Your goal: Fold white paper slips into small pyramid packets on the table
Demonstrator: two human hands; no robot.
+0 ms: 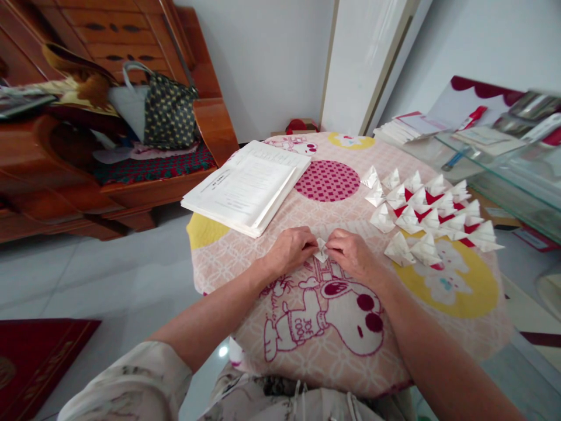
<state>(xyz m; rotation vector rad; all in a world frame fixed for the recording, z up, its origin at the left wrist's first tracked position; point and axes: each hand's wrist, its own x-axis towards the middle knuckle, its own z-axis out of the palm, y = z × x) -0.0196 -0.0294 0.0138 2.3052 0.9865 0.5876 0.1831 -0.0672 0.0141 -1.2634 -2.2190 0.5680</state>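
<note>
A small folded white paper piece (321,251) lies on the pink cartoon-print tablecloth (333,327), pinched between both hands. My left hand (291,249) grips its left side with fingers closed. My right hand (353,254) grips its right side, fingers curled. To the right sits a group of several finished folded paper triangles (432,213), white with red tips. A stack of printed white sheets (248,188) lies at the table's far left.
A wooden bench (87,164) with a dotted bag (169,111) stands to the left. A glass counter (504,164) with booklets is at the right. A red mat (35,356) lies on the grey floor.
</note>
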